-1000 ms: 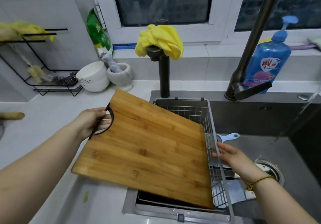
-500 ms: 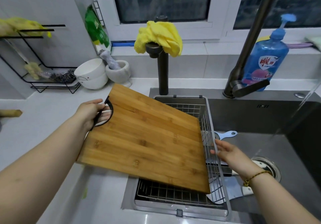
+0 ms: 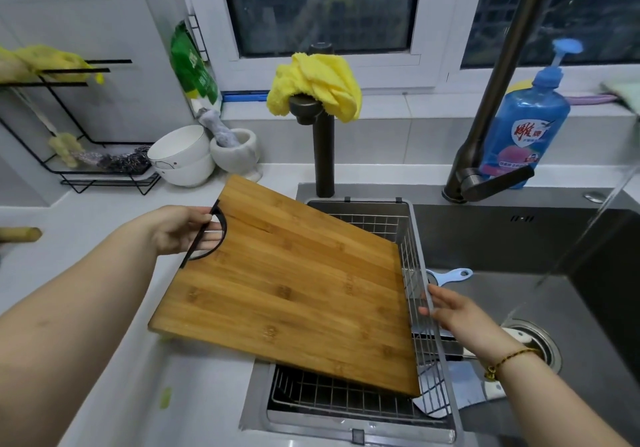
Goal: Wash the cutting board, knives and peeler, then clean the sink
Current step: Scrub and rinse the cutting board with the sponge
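board (image 3: 287, 294) tilted over wire basket (image 3: 420, 259); left end overhangs counter (image 3: 207, 394), right corner low inside basket, hiding most of the basket floor. left hand (image 3: 180, 228): fingers curled through the board's black handle. right hand (image 3: 453, 311): fingers straight, loosely together, at the basket's right rim; contact unclear. peeler (image 3: 450, 276) and knife (image 3: 464, 386) in sink (image 3: 519, 238), both partly hidden.

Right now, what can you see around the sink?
wire basket: one, silver, left side of sink
cutting board: one, brown, tilted over basket
peeler: one, blue, in sink beside basket
cleaver: one, silver blade, sink floor
tap: one, dark, behind sink
soap bottle: one, blue, behind tap
cloth: one, yellow, on short dark post
bowls: two, white, stacked on counter
left hand: one, grips cutting board
right hand: one, fingers touch basket rim
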The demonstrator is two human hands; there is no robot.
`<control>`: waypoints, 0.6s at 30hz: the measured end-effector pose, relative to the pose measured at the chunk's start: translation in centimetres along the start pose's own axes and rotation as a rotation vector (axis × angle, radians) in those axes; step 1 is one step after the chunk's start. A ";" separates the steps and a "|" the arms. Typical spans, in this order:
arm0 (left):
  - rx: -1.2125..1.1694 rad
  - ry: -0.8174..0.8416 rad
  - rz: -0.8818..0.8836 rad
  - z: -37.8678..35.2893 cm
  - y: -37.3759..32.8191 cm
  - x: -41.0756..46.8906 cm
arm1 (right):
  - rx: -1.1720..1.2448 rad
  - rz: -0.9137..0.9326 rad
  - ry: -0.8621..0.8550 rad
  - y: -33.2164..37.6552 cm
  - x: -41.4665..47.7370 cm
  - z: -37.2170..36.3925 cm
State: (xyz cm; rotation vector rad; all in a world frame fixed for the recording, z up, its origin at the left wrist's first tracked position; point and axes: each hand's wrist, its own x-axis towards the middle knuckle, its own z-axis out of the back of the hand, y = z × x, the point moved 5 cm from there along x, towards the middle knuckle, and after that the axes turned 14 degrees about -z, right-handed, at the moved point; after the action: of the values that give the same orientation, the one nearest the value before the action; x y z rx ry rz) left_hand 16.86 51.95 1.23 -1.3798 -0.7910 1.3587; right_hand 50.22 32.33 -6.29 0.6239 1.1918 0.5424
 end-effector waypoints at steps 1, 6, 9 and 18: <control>0.007 -0.005 -0.001 0.1 -0.1 0.0 | -0.002 -0.004 0.001 0.1 0.0 0.0; 0.277 -0.120 -0.084 -0.7 -0.9 -0.7 | 0.009 -0.018 0.033 0.3 0.0 -0.1; 0.679 -0.261 -0.334 -4.0 -2.9 -3.2 | 0.022 -0.025 0.057 0.3 -0.2 0.3; 0.713 0.200 -0.676 -22.8 0.4 -12.2 | -0.007 -0.043 -0.016 -3.5 -0.3 7.6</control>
State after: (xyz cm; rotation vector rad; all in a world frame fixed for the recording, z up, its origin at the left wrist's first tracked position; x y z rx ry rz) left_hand 36.99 35.79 1.58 -0.5841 -0.4891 0.8170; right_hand 57.60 28.48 -6.67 0.5938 1.1855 0.5046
